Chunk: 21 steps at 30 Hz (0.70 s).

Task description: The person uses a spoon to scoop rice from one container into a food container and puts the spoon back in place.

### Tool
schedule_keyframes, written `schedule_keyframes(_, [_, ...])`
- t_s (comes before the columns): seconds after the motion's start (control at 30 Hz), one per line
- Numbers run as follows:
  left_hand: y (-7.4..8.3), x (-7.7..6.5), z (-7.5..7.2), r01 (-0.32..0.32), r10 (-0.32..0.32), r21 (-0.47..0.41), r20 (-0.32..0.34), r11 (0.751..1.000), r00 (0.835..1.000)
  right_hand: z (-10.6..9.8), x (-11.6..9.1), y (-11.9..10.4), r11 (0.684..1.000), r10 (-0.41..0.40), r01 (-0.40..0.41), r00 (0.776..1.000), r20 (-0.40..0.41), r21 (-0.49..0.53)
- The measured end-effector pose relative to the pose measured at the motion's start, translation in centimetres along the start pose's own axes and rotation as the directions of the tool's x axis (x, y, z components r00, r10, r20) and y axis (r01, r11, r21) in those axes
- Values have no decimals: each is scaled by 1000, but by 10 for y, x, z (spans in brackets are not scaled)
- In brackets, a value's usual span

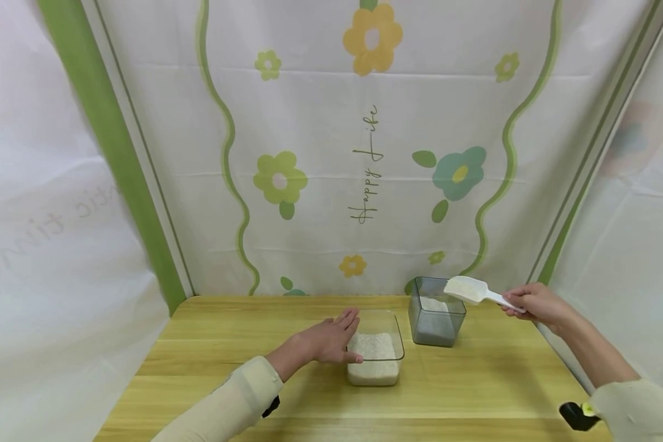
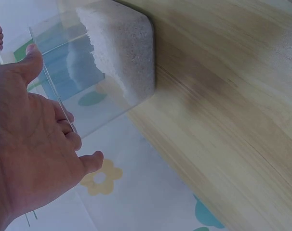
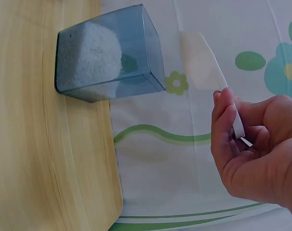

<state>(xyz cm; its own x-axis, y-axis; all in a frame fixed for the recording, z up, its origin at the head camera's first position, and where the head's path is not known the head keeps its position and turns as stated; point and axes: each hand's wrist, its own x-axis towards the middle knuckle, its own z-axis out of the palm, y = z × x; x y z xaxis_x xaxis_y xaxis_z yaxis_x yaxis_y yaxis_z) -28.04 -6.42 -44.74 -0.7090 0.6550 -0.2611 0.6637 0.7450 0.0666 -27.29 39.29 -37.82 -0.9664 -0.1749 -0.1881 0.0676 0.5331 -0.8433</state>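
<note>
In the head view my left hand (image 1: 328, 337) is at the left rim of a clear square container (image 1: 372, 379), its fingers fairly straight. Pale powder (image 1: 372, 347) partly fills that container. The left wrist view shows the fingers (image 2: 64, 113) at the rim of the container (image 2: 131, 53). My right hand (image 1: 538, 305) grips the handle of a white scoop (image 1: 477, 290), which bears pale powder. The scoop's bowl is above the right side of a blue-grey clear container (image 1: 433, 331), which also holds pale powder. In the right wrist view, fingers and thumb pinch the scoop's handle (image 3: 238, 125).
Both containers stand on a wood-grain table (image 1: 243, 344), the blue-grey one farther back and to the right. Behind the table hangs a white curtain (image 1: 309, 227) with printed flowers; more curtain encloses both sides.
</note>
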Motion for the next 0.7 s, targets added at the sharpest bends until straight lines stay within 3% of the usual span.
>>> schedule_keyframes(0.43, [-1, 1, 0, -3, 3, -15, -7, 1000, 1000, 0, 2, -13, 975, -29, 7, 995, -96, -223])
schedule_keyframes(0.7, [0, 1, 1, 2, -2, 0, -7, 1000, 1000, 6, 1, -23, 931, -56, -2, 988, -147, -366])
